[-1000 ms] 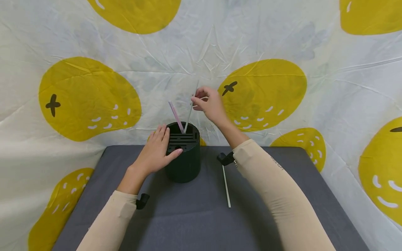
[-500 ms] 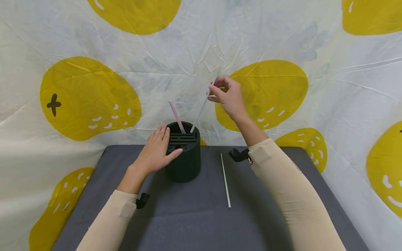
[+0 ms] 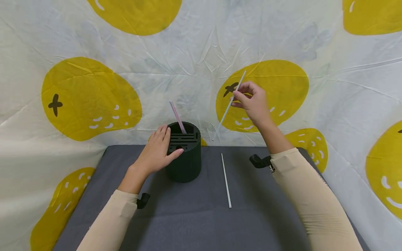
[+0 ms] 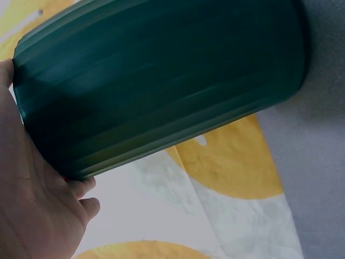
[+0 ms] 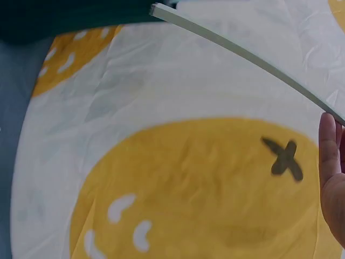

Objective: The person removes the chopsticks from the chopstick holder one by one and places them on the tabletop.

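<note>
A dark green knife block (image 3: 183,164), round with slots across its top, stands on the grey table. My left hand (image 3: 158,150) rests on its left rim, fingers straight along the edge and thumb across the front; the left wrist view shows the palm against the block's (image 4: 161,81) top end. My right hand (image 3: 252,103) pinches a thin white stick (image 3: 227,111) between thumb and fingers, held tilted in the air right of the block. The right wrist view shows the stick's (image 5: 242,53) squared lower end. Pink sticks (image 3: 177,116) lean upright in the block's rear opening.
Another thin white stick (image 3: 226,181) lies lengthwise on the grey table (image 3: 188,226), right of the block. A white cloth backdrop (image 3: 176,52) with yellow fruit prints hangs close behind the table's far edge.
My right hand has drawn the white stick out of the block and carried it to the right. The left hand and the block stay put.
</note>
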`<state>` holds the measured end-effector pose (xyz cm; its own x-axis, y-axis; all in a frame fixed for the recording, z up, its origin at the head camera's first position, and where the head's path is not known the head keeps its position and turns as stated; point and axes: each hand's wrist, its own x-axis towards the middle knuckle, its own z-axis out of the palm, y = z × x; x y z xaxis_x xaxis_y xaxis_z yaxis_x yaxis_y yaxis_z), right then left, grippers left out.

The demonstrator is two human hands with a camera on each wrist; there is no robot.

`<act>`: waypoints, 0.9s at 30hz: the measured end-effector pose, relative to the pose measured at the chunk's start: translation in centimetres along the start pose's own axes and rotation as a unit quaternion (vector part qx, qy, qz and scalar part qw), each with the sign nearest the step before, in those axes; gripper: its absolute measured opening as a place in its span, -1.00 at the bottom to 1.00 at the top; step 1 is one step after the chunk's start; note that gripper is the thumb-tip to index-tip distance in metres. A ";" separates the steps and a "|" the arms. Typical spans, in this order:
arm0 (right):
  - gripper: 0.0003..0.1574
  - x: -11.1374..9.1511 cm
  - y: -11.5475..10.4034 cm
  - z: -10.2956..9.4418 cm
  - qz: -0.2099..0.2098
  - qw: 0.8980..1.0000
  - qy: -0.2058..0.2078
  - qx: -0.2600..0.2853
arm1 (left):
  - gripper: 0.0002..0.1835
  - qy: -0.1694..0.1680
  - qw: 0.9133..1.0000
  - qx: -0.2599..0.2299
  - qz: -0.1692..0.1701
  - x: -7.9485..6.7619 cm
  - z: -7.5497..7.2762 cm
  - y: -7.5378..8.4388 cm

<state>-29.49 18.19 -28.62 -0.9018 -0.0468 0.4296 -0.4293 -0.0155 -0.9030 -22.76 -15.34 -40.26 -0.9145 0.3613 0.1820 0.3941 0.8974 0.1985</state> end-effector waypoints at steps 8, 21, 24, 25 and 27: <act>-0.74 -2.3 0.6 -3.0 0.042 0.997 -0.010 -0.062 | 0.12 -0.003 1.000 0.003 -0.003 -0.1 -0.1 0.0; -0.58 -4.4 7.7 -6.5 0.115 0.978 -0.017 -0.173 | 0.12 -0.009 1.000 0.001 -0.007 -0.1 -0.3 -0.2; -0.57 -5.0 9.3 -6.8 0.123 0.972 -0.027 -0.200 | 0.12 -0.007 1.000 0.001 -0.009 -0.1 -0.3 -0.3; -0.58 -5.2 9.9 -6.8 0.128 0.970 -0.032 -0.205 | 0.12 -0.006 1.000 0.001 -0.011 -0.1 -0.2 -0.3; -0.54 -5.8 10.9 -7.0 0.141 0.966 -0.044 -0.214 | 0.13 -0.006 1.000 0.002 -0.013 -0.1 -0.1 -0.4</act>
<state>-29.31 25.24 -40.95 -0.9863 -0.0740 0.1476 -0.1651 0.4228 -0.8911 -22.81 -15.75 -40.22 -0.9253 0.3416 0.1648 0.3704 0.9072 0.1994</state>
